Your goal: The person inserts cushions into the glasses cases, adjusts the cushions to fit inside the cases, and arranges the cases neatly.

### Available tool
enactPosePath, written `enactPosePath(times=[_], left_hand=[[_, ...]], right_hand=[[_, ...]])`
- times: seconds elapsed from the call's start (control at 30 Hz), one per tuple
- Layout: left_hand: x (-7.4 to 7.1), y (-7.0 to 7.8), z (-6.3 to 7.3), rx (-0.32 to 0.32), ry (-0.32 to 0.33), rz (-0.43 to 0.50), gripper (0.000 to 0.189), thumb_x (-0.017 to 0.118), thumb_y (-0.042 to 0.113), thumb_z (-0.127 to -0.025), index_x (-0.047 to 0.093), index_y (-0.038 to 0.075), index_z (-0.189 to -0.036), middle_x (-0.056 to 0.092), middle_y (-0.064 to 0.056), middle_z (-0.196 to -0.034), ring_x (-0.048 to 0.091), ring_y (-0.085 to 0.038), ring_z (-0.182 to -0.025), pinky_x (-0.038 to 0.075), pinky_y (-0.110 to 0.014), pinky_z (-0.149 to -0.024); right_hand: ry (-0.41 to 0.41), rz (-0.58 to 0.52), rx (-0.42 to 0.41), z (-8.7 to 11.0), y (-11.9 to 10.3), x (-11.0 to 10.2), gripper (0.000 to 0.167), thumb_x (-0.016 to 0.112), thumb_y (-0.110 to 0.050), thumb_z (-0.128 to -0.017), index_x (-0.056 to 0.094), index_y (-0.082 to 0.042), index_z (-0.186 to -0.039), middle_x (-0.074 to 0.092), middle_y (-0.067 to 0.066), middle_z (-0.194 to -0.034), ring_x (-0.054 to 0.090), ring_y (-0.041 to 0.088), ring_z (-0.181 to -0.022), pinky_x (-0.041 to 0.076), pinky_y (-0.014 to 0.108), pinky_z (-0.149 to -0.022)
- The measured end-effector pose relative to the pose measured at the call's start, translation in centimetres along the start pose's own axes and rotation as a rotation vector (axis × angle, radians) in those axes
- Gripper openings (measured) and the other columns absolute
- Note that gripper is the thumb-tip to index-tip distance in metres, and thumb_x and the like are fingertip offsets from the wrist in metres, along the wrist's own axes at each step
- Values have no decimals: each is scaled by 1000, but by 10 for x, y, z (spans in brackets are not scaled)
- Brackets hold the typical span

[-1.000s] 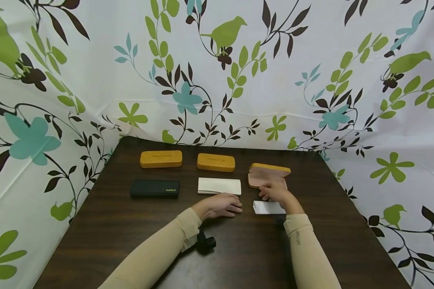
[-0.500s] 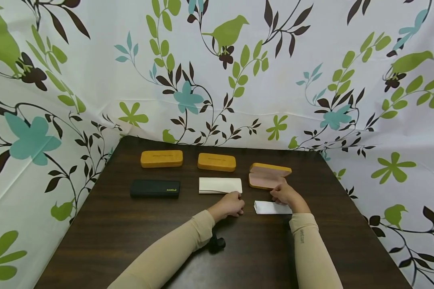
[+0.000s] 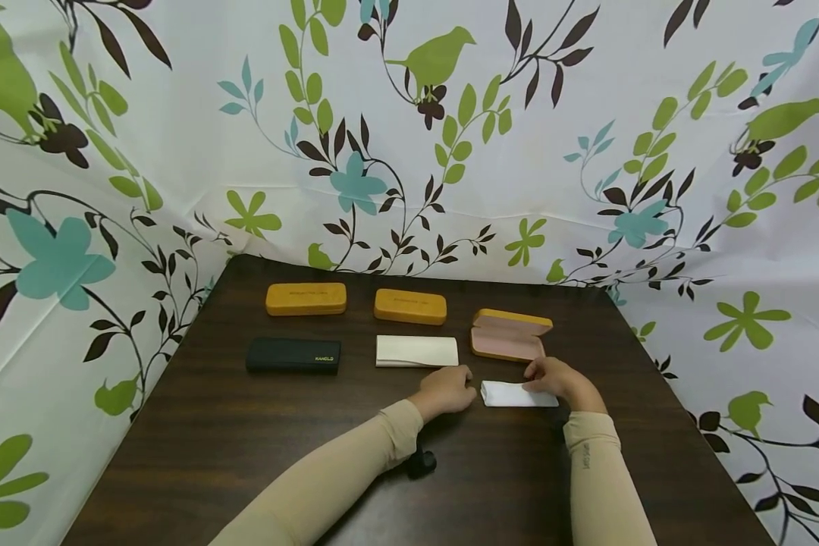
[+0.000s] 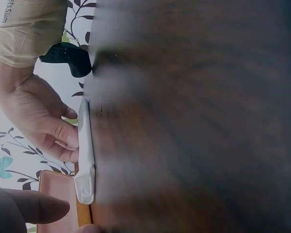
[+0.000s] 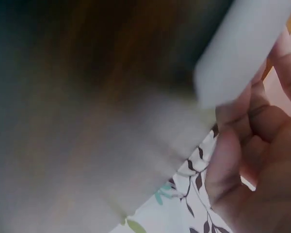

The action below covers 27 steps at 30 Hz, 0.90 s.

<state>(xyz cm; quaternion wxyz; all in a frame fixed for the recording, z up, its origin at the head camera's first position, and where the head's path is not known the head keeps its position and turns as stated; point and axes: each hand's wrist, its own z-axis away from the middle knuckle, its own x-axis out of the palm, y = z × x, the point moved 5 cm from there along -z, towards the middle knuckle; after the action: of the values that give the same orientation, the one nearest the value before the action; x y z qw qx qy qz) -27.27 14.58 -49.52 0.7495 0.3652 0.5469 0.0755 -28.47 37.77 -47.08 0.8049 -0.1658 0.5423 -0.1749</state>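
A folded white cloth (image 3: pixel 505 394) lies flat on the dark wooden table (image 3: pixel 478 478), in front of an open yellow glasses case (image 3: pixel 508 345) with a pink lining. My right hand (image 3: pixel 565 381) reaches over the cloth's right part, fingertips on its top and far edge. In the right wrist view, the bent fingers (image 5: pixel 237 109) meet the blurred cloth (image 5: pixel 242 53), with the thumb lower down. Just left of the cloth is my left hand (image 3: pixel 445 389), loosely bent and holding nothing. In the left wrist view its index finger (image 4: pixel 43 208) points toward the cloth's end.
Two closed yellow glasses cases (image 3: pixel 305 300) (image 3: pixel 410 307) stand in the back row. In front of them are a black case (image 3: pixel 293 356) with gold lettering and a cream flap case (image 3: pixel 416 351). A leaf-patterned curtain (image 3: pixel 396 152) hangs behind the table.
My right hand has drawn back from the open case to the white cloth. My left hand has moved right, from in front of the cream case toward the cloth's left end.
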Motion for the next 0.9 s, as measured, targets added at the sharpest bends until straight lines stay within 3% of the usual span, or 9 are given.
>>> enactPosePath(times=[0.1, 0.27, 0.47, 0.67, 0.9], left_hand=[[3, 5, -1, 1, 15, -52, 32, 60, 29, -99, 68, 16, -127, 71, -1, -121, 68, -22, -102, 55, -40, -76], [6, 12, -2, 26, 51, -125, 30, 62, 38, -100, 70, 19, -123, 72, 0, -115, 69, -20, -96, 55, -36, -68], [8, 18, -6, 81, 96, -164, 26, 69, 40, -96, 70, 17, -108, 72, -1, -93, 68, -17, -78, 50, -32, -59], [8, 21, -10, 85, 104, -171, 35, 69, 52, -93, 64, 18, -89, 62, 5, -72, 57, -12, -60, 42, -29, -51], [10, 26, -15, 104, 128, -229, 30, 78, 40, -90, 60, 18, -81, 58, 7, -65, 57, -11, -56, 42, -29, -48]], right_hand=[[-8, 12, -33, 5, 1, 0, 26, 77, -8, -89, 57, 3, -101, 57, 14, -94, 52, 26, -84, 47, 40, -74], [-19, 45, -1, 6, 2, 0, 30, 81, -15, -88, 55, -1, -96, 55, 12, -91, 51, 26, -80, 45, 37, -68], [-37, 65, -39, 0, 6, 1, 39, 84, -26, -86, 53, -2, -91, 52, 11, -85, 51, 25, -75, 45, 36, -65], [-15, 94, 3, 1, 0, 2, 32, 82, -16, -87, 54, 0, -91, 54, 10, -85, 52, 25, -75, 46, 36, -66], [-6, 102, 23, -1, 1, 4, 31, 79, -15, -89, 53, 1, -94, 54, 10, -87, 51, 25, -78, 45, 36, -68]])
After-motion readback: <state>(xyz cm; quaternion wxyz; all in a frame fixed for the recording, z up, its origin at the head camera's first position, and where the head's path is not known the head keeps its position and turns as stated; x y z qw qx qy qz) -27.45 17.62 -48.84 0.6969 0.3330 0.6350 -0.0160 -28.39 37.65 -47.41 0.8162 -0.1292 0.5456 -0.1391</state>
